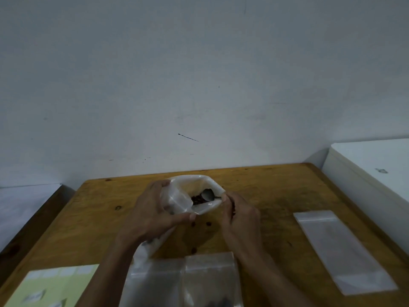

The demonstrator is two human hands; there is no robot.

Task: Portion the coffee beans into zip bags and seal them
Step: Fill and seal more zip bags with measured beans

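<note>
Bean bag [199, 191] stands mid-table toward the far edge, mouth up and gaping, beans [197, 200] and a scoop [208, 194] visible inside. Left hand [152, 209] curled round the bag's left rim, also pinching a clear zip bag [177, 200] whose mouth sits just at the bean bag's opening. Right hand [240, 214] fingers curled at the right rim, apparently gripping the scoop handle; handle itself hidden, can't confirm. Scoop axis runs left-right, bowl pointing toward the zip bag, so right hand nearer the scoop, left nearer the target mouth. Likely next: short lift leftward from beans into zip bag. Loose beans [208, 223] on table between the hands. Spare zip bags at near edge [210, 275] and toward right edge [340, 249].
</note>
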